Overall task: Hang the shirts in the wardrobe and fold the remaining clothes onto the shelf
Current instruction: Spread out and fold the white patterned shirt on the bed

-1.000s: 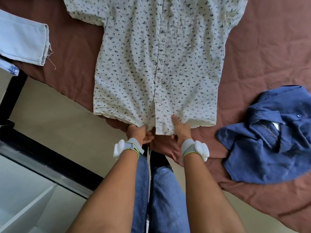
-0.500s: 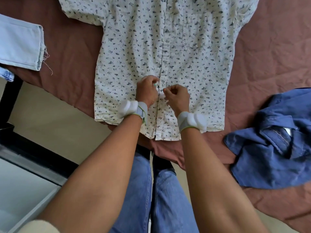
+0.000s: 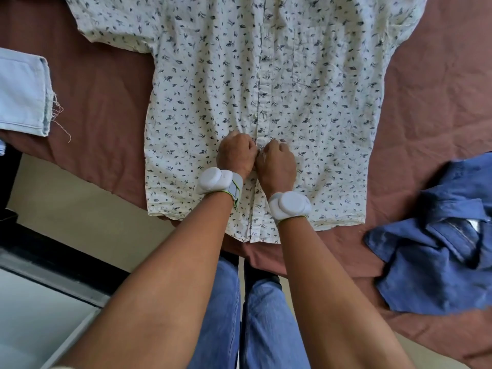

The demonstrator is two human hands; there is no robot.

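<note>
A: Biggest first. Bed [image 3: 439, 83], brown sheet, carries everything. White leaf-print shirt [image 3: 207, 107] lies flat on it, front up, hem toward the person and just over the bed edge.

B: Other clothes?

A: Blue shirt [image 3: 436, 249] crumpled at the right, apart from the white one. Pale denim piece [image 3: 22, 91] at the left edge, frayed hem.

B: Hands?

A: Left hand [image 3: 235, 154] and right hand [image 3: 277, 162] side by side on the button placket [image 3: 259, 83], low on the shirt, fingers curled and pinching cloth. Likely doing a button; the button itself is hidden under the fingers.

B: Handling?

A: Thin, light, floppy cloth, wrinkles easily, not fragile. Placket is the stiffest strip, so a fine pinch there for buttons. For lifting I'd take the shoulders or collar, otherwise it sags and bunches.
</note>
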